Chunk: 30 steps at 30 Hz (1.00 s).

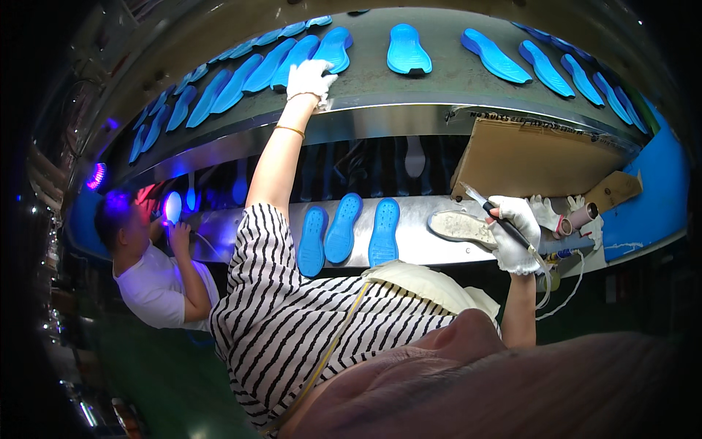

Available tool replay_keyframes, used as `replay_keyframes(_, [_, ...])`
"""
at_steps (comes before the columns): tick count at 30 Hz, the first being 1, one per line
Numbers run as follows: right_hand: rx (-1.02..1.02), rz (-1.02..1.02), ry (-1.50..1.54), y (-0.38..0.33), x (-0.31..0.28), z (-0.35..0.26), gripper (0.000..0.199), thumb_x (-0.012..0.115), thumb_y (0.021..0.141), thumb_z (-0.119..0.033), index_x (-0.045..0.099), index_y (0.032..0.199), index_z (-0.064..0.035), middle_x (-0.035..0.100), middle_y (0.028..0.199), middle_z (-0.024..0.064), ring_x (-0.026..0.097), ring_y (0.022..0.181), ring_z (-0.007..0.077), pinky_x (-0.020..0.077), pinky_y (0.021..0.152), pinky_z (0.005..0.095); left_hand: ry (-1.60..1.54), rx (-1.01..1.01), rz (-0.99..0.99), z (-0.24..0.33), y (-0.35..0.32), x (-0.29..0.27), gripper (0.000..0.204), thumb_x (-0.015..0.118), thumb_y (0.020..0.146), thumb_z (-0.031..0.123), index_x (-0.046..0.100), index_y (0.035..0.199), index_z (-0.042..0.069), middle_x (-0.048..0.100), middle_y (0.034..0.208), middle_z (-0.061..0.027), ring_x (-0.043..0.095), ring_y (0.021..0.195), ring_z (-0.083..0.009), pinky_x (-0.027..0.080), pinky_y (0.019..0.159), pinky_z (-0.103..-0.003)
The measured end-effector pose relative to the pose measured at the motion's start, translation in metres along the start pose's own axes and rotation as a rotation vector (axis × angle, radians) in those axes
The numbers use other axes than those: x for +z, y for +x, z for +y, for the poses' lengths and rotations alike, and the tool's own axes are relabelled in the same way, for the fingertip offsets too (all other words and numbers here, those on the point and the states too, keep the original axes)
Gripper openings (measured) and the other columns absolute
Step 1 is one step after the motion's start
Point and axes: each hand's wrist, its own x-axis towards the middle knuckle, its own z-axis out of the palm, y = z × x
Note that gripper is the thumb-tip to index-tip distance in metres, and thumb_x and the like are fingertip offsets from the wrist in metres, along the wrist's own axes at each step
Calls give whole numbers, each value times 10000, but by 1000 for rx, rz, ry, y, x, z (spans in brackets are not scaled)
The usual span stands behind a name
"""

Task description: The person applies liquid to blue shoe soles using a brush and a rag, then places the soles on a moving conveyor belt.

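My left hand point(311, 79), in a white glove, reaches up to a dark belt. Its fingers grip the near end of a blue shoe sole point(334, 47) lying there. In my right hand point(518, 235), whose white glove leaves some fingertips bare, is a pen-like tool point(510, 224) with a dark handle, a slim pale tip and a thin hose. The tool's tip points up and left, above a whitish, stained sole-shaped piece point(462, 226) on the metal ledge. Left of that piece lie three blue soles, one of them point(385, 230) nearest it.
Several more blue soles point(497, 57) lie along the belt point(369, 66). A cardboard sheet point(534, 157) leans at the right, beside spare gloves point(545, 212) and a spool point(581, 218). At the left, another person point(157, 271) holds a lit sole point(172, 208).
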Motion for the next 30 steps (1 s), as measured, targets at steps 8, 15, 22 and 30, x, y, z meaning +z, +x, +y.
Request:
replay_keyframes(8, [243, 51, 123, -18, -5, 19, 222, 658, 744, 131, 609, 910, -8, 602, 934, 67, 615, 835, 129, 498, 760, 246, -895, 70, 522, 80, -49, -83, 247, 709, 820, 276, 671, 912, 51, 678, 954, -88, 624, 919, -207, 456, 893, -314])
replay_keyframes(15, [191, 61, 196, -19, -18, 35, 216, 646, 836, 36, 562, 1025, -24, 620, 1001, 67, 578, 889, 124, 459, 828, 260, -2113, 447, 238, 81, -64, -119, 390, 469, 971, 340, 607, 906, -20, 649, 869, -162, 604, 755, -212, 505, 725, -324])
replay_keyframes(22, [400, 60, 355, -22, 1, 34, 221, 677, 809, -5, 570, 1003, -15, 618, 928, 54, 575, 802, 108, 477, 755, 251, -2812, -217, -689, 155, -169, -25, 582, 380, 948, 536, 659, 941, 25, 572, 1189, -257, 540, 1119, -381, 432, 960, -517])
replay_keyframes(30, [173, -86, 321, 10, 41, 4, 164, 643, 799, 25, 587, 949, -11, 618, 927, 69, 588, 822, 131, 479, 773, 274, -2907, -917, -856, 181, -231, -22, 795, 420, 816, 737, 538, 1237, 74, 620, 1140, -166, 626, 989, -339, 509, 882, -514])
